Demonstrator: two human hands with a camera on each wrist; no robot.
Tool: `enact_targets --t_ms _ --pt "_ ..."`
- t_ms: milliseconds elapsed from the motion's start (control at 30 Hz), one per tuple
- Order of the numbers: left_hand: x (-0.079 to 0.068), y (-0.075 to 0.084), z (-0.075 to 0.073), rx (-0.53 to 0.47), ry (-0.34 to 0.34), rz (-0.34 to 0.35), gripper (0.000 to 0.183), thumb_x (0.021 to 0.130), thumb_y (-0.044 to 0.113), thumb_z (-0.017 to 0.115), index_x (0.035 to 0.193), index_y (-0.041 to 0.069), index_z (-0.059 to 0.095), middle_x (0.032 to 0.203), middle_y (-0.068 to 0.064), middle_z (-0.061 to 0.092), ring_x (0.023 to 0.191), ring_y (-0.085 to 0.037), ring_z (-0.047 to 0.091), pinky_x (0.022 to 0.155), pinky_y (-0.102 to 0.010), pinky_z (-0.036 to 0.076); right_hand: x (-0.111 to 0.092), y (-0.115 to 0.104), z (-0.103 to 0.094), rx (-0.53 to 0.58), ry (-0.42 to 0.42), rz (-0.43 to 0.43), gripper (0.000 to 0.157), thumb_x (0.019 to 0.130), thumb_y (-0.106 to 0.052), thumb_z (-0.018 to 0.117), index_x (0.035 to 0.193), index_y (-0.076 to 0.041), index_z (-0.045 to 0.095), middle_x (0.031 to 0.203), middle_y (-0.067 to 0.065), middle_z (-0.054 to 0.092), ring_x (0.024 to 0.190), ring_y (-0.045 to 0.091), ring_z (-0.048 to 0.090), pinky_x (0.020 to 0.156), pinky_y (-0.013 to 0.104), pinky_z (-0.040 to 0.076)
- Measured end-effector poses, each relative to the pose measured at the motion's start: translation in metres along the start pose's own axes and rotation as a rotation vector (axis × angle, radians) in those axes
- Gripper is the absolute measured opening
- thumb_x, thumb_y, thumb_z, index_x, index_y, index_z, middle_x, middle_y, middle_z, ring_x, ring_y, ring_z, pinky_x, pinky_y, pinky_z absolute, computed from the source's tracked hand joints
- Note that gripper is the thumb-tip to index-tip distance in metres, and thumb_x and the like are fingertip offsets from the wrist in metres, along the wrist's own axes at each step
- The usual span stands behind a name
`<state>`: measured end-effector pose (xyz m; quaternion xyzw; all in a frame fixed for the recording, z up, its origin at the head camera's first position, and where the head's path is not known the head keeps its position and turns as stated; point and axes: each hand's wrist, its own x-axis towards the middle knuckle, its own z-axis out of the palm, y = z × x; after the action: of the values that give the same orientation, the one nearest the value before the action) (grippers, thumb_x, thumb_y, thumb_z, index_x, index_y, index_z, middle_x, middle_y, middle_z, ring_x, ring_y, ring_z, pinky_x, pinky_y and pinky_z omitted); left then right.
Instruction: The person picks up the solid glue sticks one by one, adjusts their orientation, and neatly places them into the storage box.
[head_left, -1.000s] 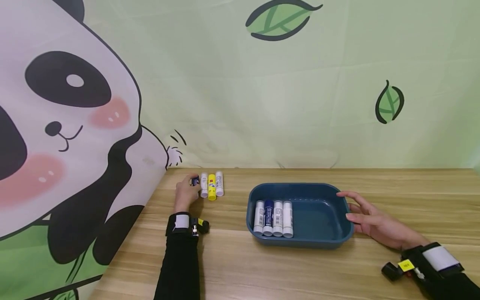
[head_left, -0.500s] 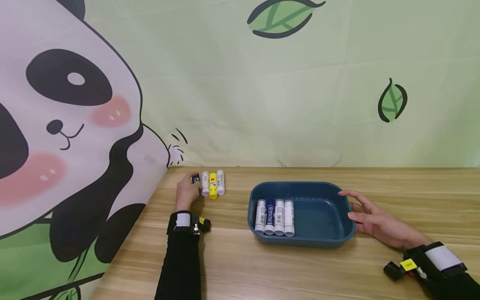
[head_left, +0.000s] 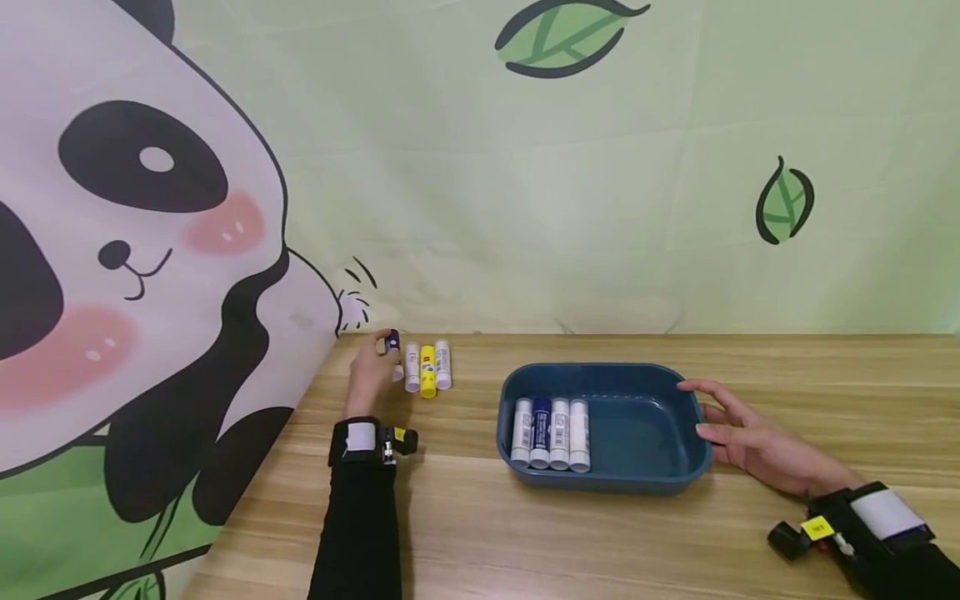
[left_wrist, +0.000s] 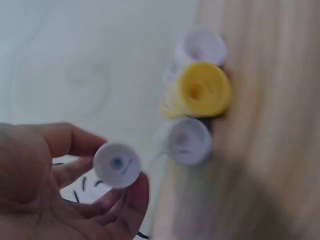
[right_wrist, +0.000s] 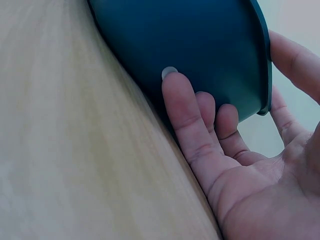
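In the head view, my left hand (head_left: pixel 370 372) pinches a glue stick (head_left: pixel 393 342) with a dark blue cap and white body. The left wrist view shows its round white base (left_wrist: pixel 117 165) between thumb and fingers, apart from the row beside it. That row has a white glue stick (head_left: pixel 412 367), a yellow glue stick (head_left: pixel 427 372) and another white glue stick (head_left: pixel 443 364). My right hand (head_left: pixel 757 446) rests at the right end of a blue bin (head_left: pixel 637 482). Its extended fingers (right_wrist: pixel 182 107) lie against the bin's outer wall in the right wrist view.
Several glue sticks lie side by side in the bin's left part, among them a dark blue one (head_left: pixel 540 433). The wooden table (head_left: pixel 480 542) ends at a green backdrop (head_left: pixel 480 208) with a printed panda.
My left hand has moved slightly, and more of the blue-capped glue stick now shows beyond its fingers. My right hand keeps its place on the bin.
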<state>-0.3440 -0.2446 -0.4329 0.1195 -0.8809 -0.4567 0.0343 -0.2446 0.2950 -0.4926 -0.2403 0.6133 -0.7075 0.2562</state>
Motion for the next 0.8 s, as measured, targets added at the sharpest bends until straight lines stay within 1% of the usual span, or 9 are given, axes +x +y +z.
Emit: enact_targets --t_ms 167,267,367,467,567,733,800 --pt "-0.002 0.011 0.0 -0.053 -0.068 -0.006 0.058 0.106 0.015 0.048 0.162 0.012 0.034 0.151 -0.027 0.047 0.124 -0.035 0.053 0.094 -0.041 0.049 0.0 -0.001 0.001 -0.006 0.008 0.011 0.054 0.112 -0.007 0.037 0.16 -0.029 0.025 0.158 0.018 -0.001 0.128 0.014 0.053 0.1 0.038 0.053" --pt "-0.005 0.015 -0.001 -0.073 -0.086 -0.011 0.059 0.105 0.016 0.049 0.162 0.014 0.034 0.149 -0.027 0.049 0.123 -0.035 0.053 0.096 -0.043 0.051 0.0 -0.001 0.001 0.0 0.008 0.012 0.055 0.112 -0.006 0.036 0.161 -0.028 0.024 0.158 0.014 0.004 0.127 0.014 0.054 0.1 0.038 0.053" --pt "-0.007 0.019 0.0 -0.08 -0.103 0.005 0.06 0.104 0.014 0.051 0.161 0.013 0.035 0.144 -0.028 0.052 0.12 -0.034 0.056 0.096 -0.045 0.053 0.0 -0.001 0.0 0.0 0.007 0.009 0.055 0.112 -0.006 0.036 0.161 -0.028 0.024 0.157 0.012 0.008 0.127 0.015 0.054 0.1 0.038 0.053" --pt "-0.009 0.022 0.002 -0.073 -0.125 0.025 0.061 0.103 0.012 0.053 0.161 0.012 0.035 0.138 -0.028 0.056 0.113 -0.032 0.059 0.091 -0.042 0.056 0.0 -0.001 -0.001 -0.001 0.004 0.0 0.055 0.112 -0.006 0.036 0.16 -0.029 0.025 0.157 0.016 0.005 0.127 0.016 0.055 0.1 0.039 0.053" --pt "-0.012 0.026 0.004 -0.07 -0.154 0.03 0.062 0.103 0.012 0.055 0.162 0.013 0.034 0.134 -0.027 0.059 0.107 -0.03 0.061 0.089 -0.041 0.057 0.0 0.0 -0.001 -0.001 0.002 -0.005 0.054 0.112 -0.006 0.037 0.16 -0.029 0.026 0.158 0.02 0.002 0.128 0.017 0.055 0.099 0.039 0.053" --pt "-0.018 0.036 0.006 -0.07 -0.204 0.04 0.063 0.104 0.014 0.056 0.162 0.015 0.032 0.134 -0.026 0.059 0.108 -0.032 0.061 0.094 -0.042 0.057 0.0 -0.001 0.001 0.002 0.002 -0.003 0.054 0.112 -0.006 0.037 0.159 -0.029 0.027 0.157 0.021 0.005 0.127 0.019 0.055 0.1 0.039 0.053" --pt "-0.02 0.041 0.007 -0.069 -0.224 0.053 0.062 0.104 0.015 0.057 0.162 0.016 0.033 0.136 -0.025 0.058 0.11 -0.032 0.061 0.094 -0.042 0.057 0.0 -0.002 0.001 0.006 0.007 0.004 0.054 0.112 -0.006 0.037 0.16 -0.029 0.026 0.157 0.021 0.004 0.127 0.017 0.055 0.1 0.039 0.053"
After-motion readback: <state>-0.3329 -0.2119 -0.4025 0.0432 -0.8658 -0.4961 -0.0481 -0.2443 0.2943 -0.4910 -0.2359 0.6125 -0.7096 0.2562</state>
